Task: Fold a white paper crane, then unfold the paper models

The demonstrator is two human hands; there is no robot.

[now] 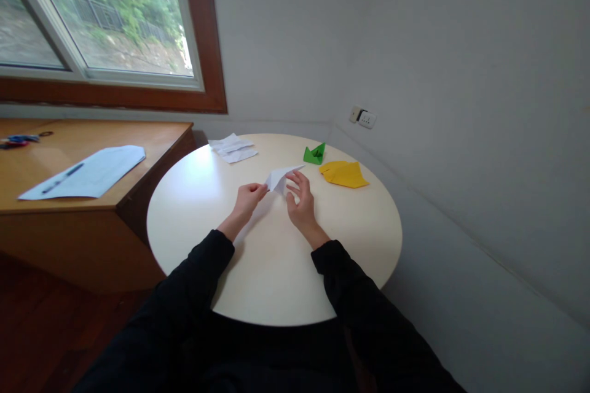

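Over the middle of a round cream table [276,276], a folded piece of white paper [278,177] is held up at a slant. My left hand [250,198] pinches its lower left corner between thumb and fingers. Fingers curved and apart, my right hand [301,201] is at the paper's right side; whether it grips or only touches the sheet I cannot tell. Behind my right hand stands a green folded paper boat [314,154]. To its right lies a yellow folded paper [343,174].
Folded white sheets [234,148] lie at the table's back left. A wooden desk [152,135] to the left bears a stack of white paper [106,172] with a pen [63,178] on it. The wall behind has a socket [367,119] and a window [115,18].
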